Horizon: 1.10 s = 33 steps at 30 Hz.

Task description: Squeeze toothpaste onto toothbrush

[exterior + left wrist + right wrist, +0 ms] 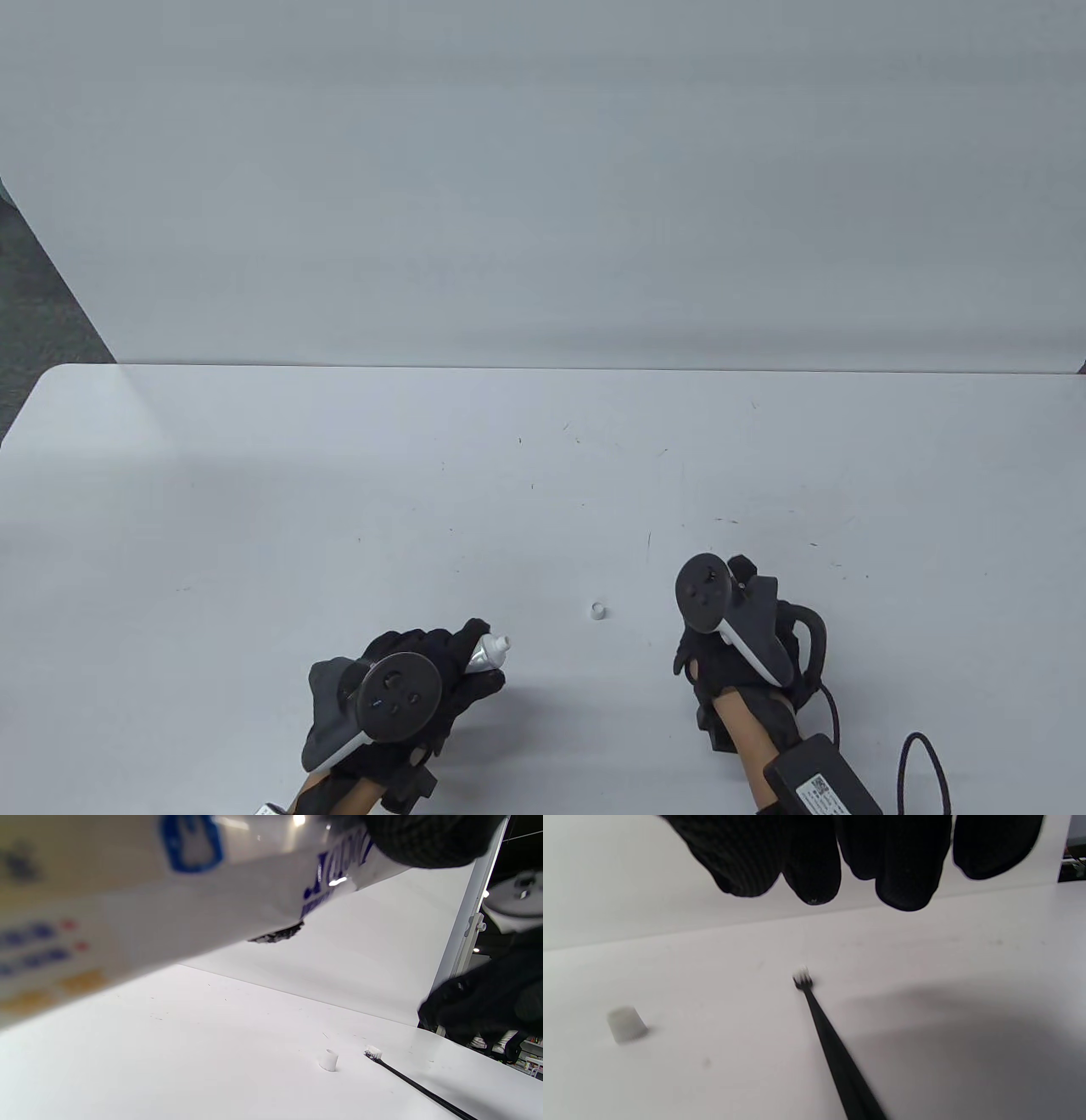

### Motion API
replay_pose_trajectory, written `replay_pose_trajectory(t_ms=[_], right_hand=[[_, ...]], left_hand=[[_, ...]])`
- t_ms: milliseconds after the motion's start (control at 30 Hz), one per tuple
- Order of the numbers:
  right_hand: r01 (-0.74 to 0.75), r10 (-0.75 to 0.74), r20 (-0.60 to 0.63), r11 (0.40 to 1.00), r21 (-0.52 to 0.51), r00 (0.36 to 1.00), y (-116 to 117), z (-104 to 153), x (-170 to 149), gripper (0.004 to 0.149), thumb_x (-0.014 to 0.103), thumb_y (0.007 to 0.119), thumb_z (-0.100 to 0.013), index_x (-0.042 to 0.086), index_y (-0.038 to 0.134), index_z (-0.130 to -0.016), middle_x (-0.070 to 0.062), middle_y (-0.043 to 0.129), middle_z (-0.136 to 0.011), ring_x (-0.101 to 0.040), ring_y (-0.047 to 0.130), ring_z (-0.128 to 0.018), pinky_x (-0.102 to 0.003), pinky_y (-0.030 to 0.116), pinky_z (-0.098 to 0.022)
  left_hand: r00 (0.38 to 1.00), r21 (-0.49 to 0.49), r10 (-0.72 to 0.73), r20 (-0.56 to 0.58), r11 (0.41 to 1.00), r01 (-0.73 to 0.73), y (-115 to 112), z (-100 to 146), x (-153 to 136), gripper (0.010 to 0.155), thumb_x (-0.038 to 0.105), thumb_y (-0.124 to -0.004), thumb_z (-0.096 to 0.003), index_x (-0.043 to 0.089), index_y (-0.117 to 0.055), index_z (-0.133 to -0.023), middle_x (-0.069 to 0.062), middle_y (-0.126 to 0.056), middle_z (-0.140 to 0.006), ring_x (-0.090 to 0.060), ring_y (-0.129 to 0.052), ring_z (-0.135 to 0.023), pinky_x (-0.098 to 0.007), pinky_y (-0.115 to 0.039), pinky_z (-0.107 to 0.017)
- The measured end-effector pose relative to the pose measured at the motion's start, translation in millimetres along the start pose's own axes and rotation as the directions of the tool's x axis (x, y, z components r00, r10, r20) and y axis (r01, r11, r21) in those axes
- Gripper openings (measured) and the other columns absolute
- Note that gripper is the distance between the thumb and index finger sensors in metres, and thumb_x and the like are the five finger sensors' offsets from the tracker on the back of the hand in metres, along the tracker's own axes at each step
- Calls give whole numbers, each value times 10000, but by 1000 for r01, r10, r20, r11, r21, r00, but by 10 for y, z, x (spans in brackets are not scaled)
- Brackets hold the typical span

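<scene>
The white worktop carries a small cap between the hands. The left hand grips the toothpaste tube — uncapped nozzle pointing away and right. The right hand's fingers hang loosely spread above the toothbrush — bristles pointing away beneath the fingertips.

The toothpaste tube is printed white with blue lettering (small red and orange marks are blurred), its neck silver. Both gloves are knitted black. The toothbrush is black-handled, its bristles white. The cap and table are coloured white.
</scene>
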State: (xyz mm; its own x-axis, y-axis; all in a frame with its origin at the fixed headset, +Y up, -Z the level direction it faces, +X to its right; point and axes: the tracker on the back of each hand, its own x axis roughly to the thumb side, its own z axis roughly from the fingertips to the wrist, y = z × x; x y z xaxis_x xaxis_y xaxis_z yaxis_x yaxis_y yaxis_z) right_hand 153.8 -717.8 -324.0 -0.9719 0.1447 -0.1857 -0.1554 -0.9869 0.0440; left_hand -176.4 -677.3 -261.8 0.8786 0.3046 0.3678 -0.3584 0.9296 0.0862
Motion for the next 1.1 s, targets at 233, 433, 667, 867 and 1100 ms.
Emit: replay_pose_trajectory(t_ms=[233,433,667,867,1100], right_hand=[[74,-57,-144,991,114,988,398,-30,-194,513,331,831,-398,11,813,-799,-248,659,-962,-457,810,-737,-645,708,-494],[-38,40,-175,999,16,984,505,-42,-99,424,271,843,-377,5,801,-703,-216,705,-902,-434,815,-681,-620,726,-460],[7,6,-227,998,58,974,513,-77,-71,437,260,842,-361,-41,818,-676,-224,685,-884,-449,787,-685,-636,710,-461],[-22,26,-150,999,28,988,461,-70,-73,428,294,861,-350,-19,849,-642,-212,746,-855,-440,847,-646,-619,757,-435],[326,-307,141,935,-139,941,-48,179,55,390,266,877,-318,-5,865,-598,-221,844,-760,-199,1062,-289,-447,966,-189]], left_hand=[[1000,-12,-12,2,1000,12,-27,2,11,710,611,-739,-322,247,-744,-932,-89,-927,-778,-428,-948,-567,-581,-779,-508],[1000,-14,-16,1,1000,16,-33,2,11,712,612,-739,-322,247,-744,-933,-91,-927,-778,-429,-947,-568,-582,-778,-508],[1000,-18,-11,-7,1000,11,-43,-3,-2,712,615,-746,-321,251,-745,-932,-90,-927,-777,-427,-948,-567,-581,-778,-508],[1000,-15,-4,-13,1000,3,-44,-2,-8,726,648,-765,-315,257,-752,-927,-94,-942,-749,-417,-964,-539,-571,-791,-494],[1000,17,15,-15,1000,-15,-27,4,-37,729,666,-759,-312,261,-768,-918,-94,-955,-733,-412,-979,-524,-561,-802,-482]])
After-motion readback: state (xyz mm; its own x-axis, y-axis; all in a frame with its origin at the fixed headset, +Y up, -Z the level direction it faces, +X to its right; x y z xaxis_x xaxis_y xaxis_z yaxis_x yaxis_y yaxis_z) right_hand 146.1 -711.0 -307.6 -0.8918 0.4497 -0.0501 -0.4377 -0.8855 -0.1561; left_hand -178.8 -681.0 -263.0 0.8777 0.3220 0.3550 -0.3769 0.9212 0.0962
